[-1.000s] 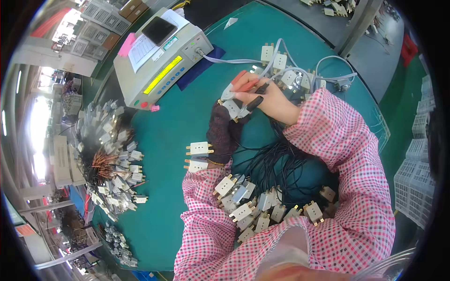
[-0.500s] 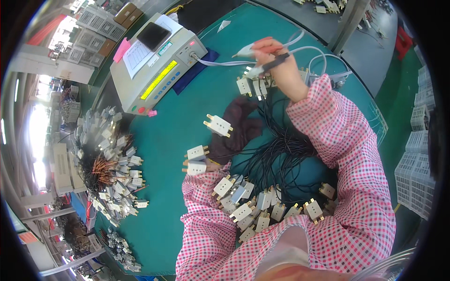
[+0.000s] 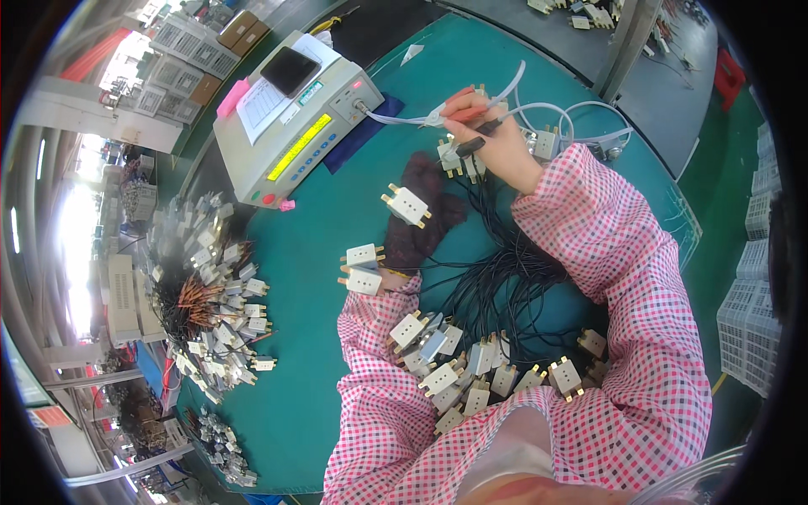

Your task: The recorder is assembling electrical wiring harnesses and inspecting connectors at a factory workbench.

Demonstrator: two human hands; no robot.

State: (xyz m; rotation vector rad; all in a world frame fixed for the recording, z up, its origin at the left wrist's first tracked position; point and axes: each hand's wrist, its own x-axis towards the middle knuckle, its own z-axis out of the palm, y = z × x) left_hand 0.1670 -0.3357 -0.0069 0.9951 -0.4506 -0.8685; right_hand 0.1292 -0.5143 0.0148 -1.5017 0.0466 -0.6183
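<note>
My left hand [image 3: 421, 220], in a dark maroon glove, lies palm-down over the bench with a white plug [image 3: 410, 206] with brass pins at its back. Two more white plugs [image 3: 363, 280] sit beside its wrist and move along with it; how the fingers grip them is mostly hidden. My bare right hand [image 3: 502, 150] is closed round a red test probe [image 3: 468, 113] and a black test probe [image 3: 471, 146]. Those probes are over several white plugs [image 3: 452, 157] at the far end of a bundle of black cords [image 3: 518, 269].
A grey tester [image 3: 286, 126] with a yellow display stands far left, a phone [image 3: 290, 69] and paper on top. Piles of plugs [image 3: 206, 328] cover the left side. More plugs [image 3: 442, 379] lie against my body. White probe leads [image 3: 522, 105] loop at the back.
My right hand has come down and closer to the far plugs with both probes. My left hand has moved slightly away from me, its plugs moving with it. The view has shifted a little.
</note>
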